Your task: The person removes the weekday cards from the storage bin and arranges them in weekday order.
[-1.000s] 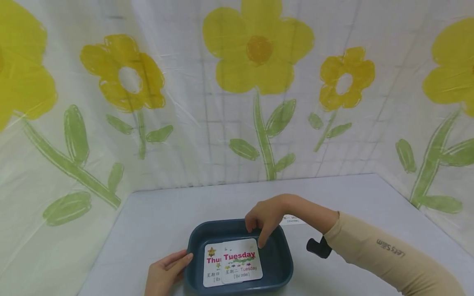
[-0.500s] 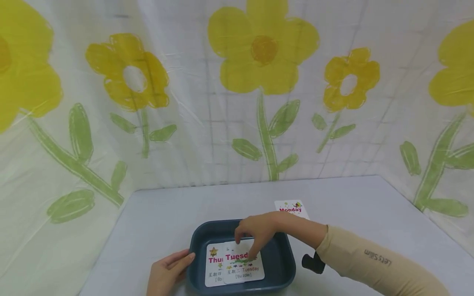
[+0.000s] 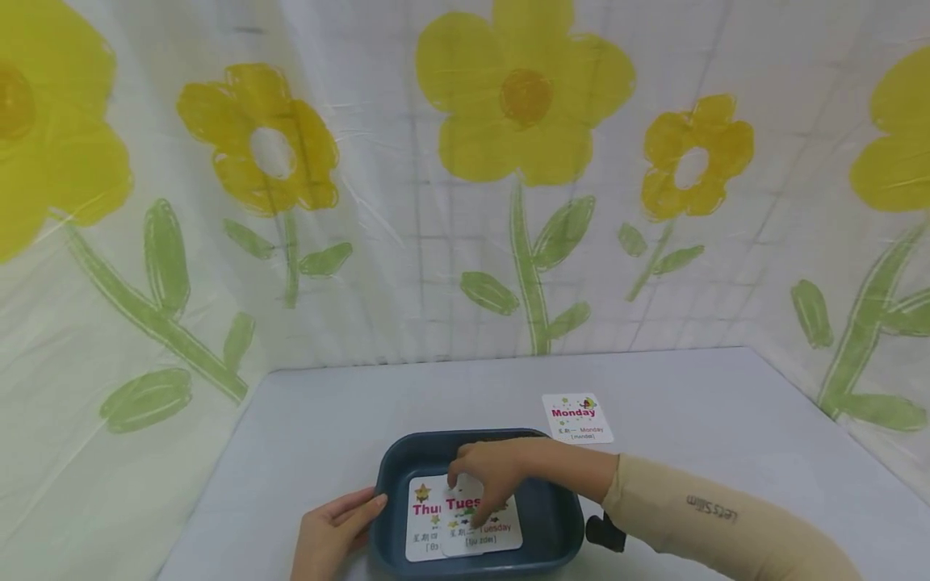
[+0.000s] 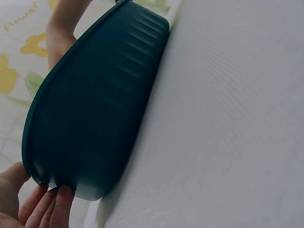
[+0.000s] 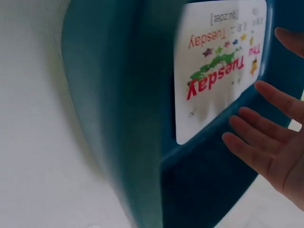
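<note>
My left hand [image 3: 333, 528] holds the left end of a dark blue plastic tray [image 3: 561, 516]. Its thumb is at the rim and its fingers lie against the outer wall, as the left wrist view shows. Inside the tray a Tuesday card [image 3: 501, 537] partly covers a Thursday card [image 3: 421, 524], cut off at "Thu". My right hand [image 3: 490, 472] hovers over these cards, thumb and fingers spread and holding nothing in the right wrist view. On the table behind the tray lies a Monday card [image 3: 578, 418], face up.
A white table [image 3: 363, 403] carries the tray and the Monday card. Behind it hangs a white curtain [image 3: 392, 307] printed with yellow flowers. A beige sleeve [image 3: 697, 500] covers the right forearm, and a black wrist device [image 3: 606, 533] sits below it.
My right hand has moved left, from the tray's back right edge to above the Tuesday card. The Monday card has come into full view. My left hand has stayed at the tray.
</note>
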{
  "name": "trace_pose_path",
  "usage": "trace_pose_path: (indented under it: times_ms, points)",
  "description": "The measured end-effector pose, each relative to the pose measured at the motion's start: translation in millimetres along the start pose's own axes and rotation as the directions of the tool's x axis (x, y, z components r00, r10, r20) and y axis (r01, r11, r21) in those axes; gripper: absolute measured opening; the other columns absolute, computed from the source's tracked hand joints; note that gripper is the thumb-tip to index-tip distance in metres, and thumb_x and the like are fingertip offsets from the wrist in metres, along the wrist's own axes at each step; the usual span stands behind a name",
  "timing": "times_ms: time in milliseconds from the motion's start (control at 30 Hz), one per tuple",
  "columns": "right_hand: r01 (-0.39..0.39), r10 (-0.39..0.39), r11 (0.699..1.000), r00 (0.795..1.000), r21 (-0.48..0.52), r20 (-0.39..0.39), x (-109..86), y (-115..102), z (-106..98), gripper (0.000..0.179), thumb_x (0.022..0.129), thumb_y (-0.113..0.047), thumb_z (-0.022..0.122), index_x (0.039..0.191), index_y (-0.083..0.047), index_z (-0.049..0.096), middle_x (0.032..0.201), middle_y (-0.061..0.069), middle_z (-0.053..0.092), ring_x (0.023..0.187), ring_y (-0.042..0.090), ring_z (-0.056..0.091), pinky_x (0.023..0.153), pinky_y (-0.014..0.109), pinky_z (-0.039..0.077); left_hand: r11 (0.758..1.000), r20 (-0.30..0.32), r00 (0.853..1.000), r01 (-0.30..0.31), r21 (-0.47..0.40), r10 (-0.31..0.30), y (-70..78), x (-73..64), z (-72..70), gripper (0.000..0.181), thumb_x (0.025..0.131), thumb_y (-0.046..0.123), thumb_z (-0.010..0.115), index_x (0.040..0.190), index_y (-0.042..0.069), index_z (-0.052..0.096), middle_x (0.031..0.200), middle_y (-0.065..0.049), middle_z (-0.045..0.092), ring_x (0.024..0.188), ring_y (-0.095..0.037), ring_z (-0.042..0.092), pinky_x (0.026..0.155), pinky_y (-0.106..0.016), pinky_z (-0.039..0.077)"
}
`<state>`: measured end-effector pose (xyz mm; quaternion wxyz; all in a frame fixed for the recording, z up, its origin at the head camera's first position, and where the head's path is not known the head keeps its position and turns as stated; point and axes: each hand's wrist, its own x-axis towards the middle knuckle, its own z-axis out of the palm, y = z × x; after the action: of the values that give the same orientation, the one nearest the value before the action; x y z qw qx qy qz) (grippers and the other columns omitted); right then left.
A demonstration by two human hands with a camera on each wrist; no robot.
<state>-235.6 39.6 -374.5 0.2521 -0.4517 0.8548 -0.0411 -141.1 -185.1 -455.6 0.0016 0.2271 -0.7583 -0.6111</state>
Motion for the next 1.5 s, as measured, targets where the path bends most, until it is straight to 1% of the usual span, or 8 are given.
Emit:
trace_pose_path:
  times_ms: [133, 267, 400, 600, 900, 1100, 1267, 1500]
  points:
    - [-0.022, 0.022, 1.0, 1.0, 0.004, -0.01, 2.1, 0, 7, 0.054, 0.073, -0.036, 0.077, 0.122, -0.025, 0.056, 0.119, -0.004, 0.051, 0.097, 0.006, 0.049, 0.081, 0.026, 0.05, 1.0, -0.004, 1.0, -0.003, -0.002, 0.003, 0.6, -0.6, 0.4, 0.063, 0.074, 0.043, 0.074, 0.112, -0.005, 0.062, 0.106, -0.021, 0.066, 0.096, -0.031, 0.065, 0.075, -0.038, 0.056]
    - [-0.005, 0.004, 0.999, 1.0, -0.046, -0.014, 4.7, 2, 15, 0.058, 0.072, -0.039, 0.077, 0.123, -0.026, 0.054, 0.12, -0.005, 0.05, 0.096, 0.006, 0.048, 0.081, 0.025, 0.049, 1.0, -0.005, 1.0, -0.013, -0.005, 0.013, 1.4, -1.3, 0.2, 0.062, 0.074, 0.042, 0.074, 0.112, -0.005, 0.062, 0.105, -0.021, 0.066, 0.094, -0.03, 0.066, 0.074, -0.037, 0.056]
    - [0.005, -0.01, 0.994, 0.999, -0.109, -0.04, 6.2, 4, 20, 0.064, 0.069, -0.046, 0.078, 0.125, -0.029, 0.052, 0.121, -0.006, 0.05, 0.098, 0.006, 0.049, 0.082, 0.027, 0.049, 1.0, -0.006, 1.0, -0.02, -0.008, 0.02, 2.4, -2.2, 0.3, 0.062, 0.074, 0.042, 0.074, 0.112, -0.005, 0.062, 0.105, -0.021, 0.066, 0.094, -0.029, 0.066, 0.074, -0.036, 0.056]
    - [-0.009, 0.0, 0.991, 0.998, -0.135, -0.068, 5.2, 4, 24, 0.075, 0.062, -0.05, 0.081, 0.128, -0.034, 0.049, 0.124, -0.008, 0.049, 0.099, 0.007, 0.048, 0.082, 0.03, 0.05, 1.0, -0.005, 1.0, -0.022, -0.008, 0.022, 2.8, -2.0, 0.3, 0.061, 0.074, 0.041, 0.074, 0.112, -0.005, 0.062, 0.104, -0.021, 0.066, 0.095, -0.029, 0.066, 0.074, -0.036, 0.056]
    - [0.026, -0.041, 0.982, 0.996, -0.188, -0.079, 4.3, 2, 28, 0.081, 0.06, -0.05, 0.082, 0.131, -0.034, 0.046, 0.123, -0.009, 0.051, 0.1, 0.007, 0.048, 0.083, 0.031, 0.051, 0.999, 0.002, 1.0, -0.031, 0.027, 0.031, 0.7, -4.0, -0.6, 0.064, 0.075, 0.044, 0.072, 0.114, -0.005, 0.061, 0.109, -0.022, 0.064, 0.098, -0.031, 0.064, 0.077, -0.037, 0.055]
    - [0.033, -0.05, 0.981, 0.995, -0.19, -0.085, 3.3, 1, 28, 0.08, 0.06, -0.05, 0.082, 0.13, -0.033, 0.046, 0.122, -0.008, 0.05, 0.098, 0.007, 0.046, 0.082, 0.028, 0.051, 0.999, 0.005, 0.999, -0.032, 0.03, 0.032, -0.5, -3.5, -0.2, 0.065, 0.075, 0.045, 0.073, 0.114, -0.005, 0.061, 0.11, -0.021, 0.064, 0.098, -0.032, 0.064, 0.078, -0.038, 0.055]
    - [0.046, -0.064, 0.977, 0.995, -0.207, -0.081, 3.2, 3, 27, 0.079, 0.061, -0.051, 0.081, 0.13, -0.032, 0.048, 0.123, -0.007, 0.05, 0.1, 0.007, 0.046, 0.083, 0.027, 0.049, 1.0, 0.003, 1.0, -0.024, 0.018, 0.024, 0.0, -3.6, 0.1, 0.063, 0.075, 0.044, 0.073, 0.113, -0.005, 0.062, 0.108, -0.021, 0.065, 0.097, -0.031, 0.065, 0.077, -0.037, 0.055]
    - [0.065, -0.076, 0.984, 0.995, -0.163, -0.062, 2.5, 7, 27, 0.079, 0.062, -0.047, 0.082, 0.131, -0.03, 0.048, 0.126, -0.005, 0.049, 0.104, 0.008, 0.044, 0.081, 0.025, 0.049, 1.0, 0.01, 1.0, -0.015, 0.001, 0.015, 2.4, -3.1, 0.0, 0.063, 0.075, 0.043, 0.074, 0.113, -0.006, 0.061, 0.106, -0.021, 0.066, 0.095, -0.031, 0.065, 0.075, -0.037, 0.056]
